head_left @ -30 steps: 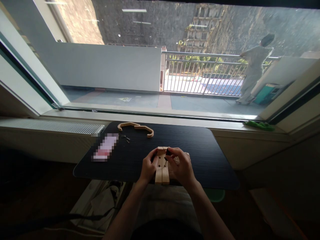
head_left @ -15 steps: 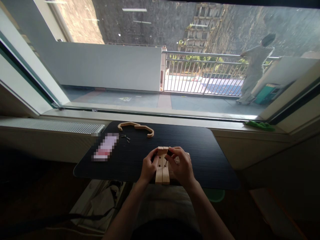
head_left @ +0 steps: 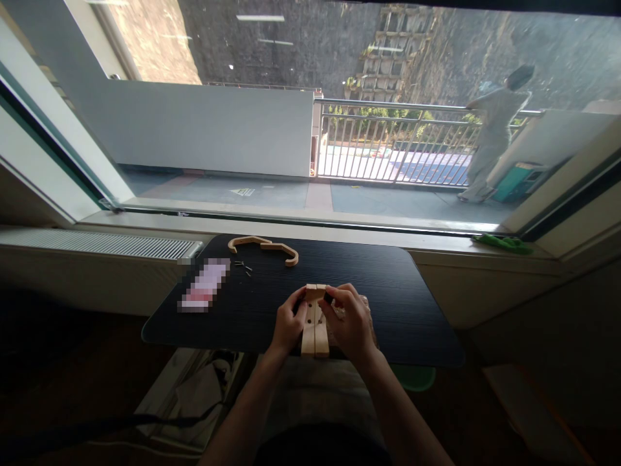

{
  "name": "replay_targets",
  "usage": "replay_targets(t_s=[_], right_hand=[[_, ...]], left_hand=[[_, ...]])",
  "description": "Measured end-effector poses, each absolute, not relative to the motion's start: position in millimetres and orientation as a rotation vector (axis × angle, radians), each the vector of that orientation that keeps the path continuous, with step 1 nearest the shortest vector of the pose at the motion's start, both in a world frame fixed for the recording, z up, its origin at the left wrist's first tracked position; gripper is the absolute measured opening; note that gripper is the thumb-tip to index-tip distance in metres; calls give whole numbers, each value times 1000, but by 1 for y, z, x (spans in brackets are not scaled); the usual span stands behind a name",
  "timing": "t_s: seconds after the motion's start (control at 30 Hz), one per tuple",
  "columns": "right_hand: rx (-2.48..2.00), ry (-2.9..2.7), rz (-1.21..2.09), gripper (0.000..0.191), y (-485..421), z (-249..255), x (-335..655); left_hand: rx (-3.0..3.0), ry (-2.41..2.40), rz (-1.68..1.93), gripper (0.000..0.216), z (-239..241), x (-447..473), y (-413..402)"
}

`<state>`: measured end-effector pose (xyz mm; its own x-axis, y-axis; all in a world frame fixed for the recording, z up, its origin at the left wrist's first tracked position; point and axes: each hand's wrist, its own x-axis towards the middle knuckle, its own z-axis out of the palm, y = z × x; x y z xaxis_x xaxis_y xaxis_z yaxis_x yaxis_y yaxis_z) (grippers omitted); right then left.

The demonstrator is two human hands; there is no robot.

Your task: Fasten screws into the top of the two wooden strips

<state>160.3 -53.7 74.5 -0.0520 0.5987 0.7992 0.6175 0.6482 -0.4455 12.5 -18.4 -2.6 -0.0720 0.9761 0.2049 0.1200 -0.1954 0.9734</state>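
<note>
Two pale wooden pieces (head_left: 315, 344) lie side by side near the table's front edge, with dark holes along their faces. My left hand (head_left: 288, 325) is closed on their left side, gripping them. In my right hand (head_left: 353, 323) is a small screwdriver with a black handle (head_left: 328, 298), pinched between thumb and fingers. It leans over the right-hand piece, and its tip is near a hole there. Beneath and beside my right hand shows a brownish textured block (head_left: 369, 313), mostly covered.
Toward the back of the black table (head_left: 369, 272) lie two curved wooden hooks (head_left: 286, 251). Several small screws (head_left: 246, 268) are left of centre, beside a blurred pink packet (head_left: 206, 285). A radiator (head_left: 121, 249) stands left; a window is ahead, with a person (head_left: 495, 129) outside.
My right hand has turned slightly about the screwdriver, its fingers shifting on the handle. My left hand and the wooden pieces stay nearly in place.
</note>
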Motion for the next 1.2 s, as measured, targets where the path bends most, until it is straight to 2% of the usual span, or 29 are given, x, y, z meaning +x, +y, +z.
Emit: replay_targets(t_s=[0.3, 0.6, 1.2], right_hand=[[-985, -1690, -68, 16, -51, 73, 152], [-932, -1712, 90, 36, -54, 70, 157], [-918, -1748, 241, 34, -57, 77, 161]], left_hand=[[1390, 1241, 1371, 32, -2, 12, -19], [1418, 1247, 1361, 32, -1, 13, -20], [1423, 1234, 1373, 33, -1, 13, -19]])
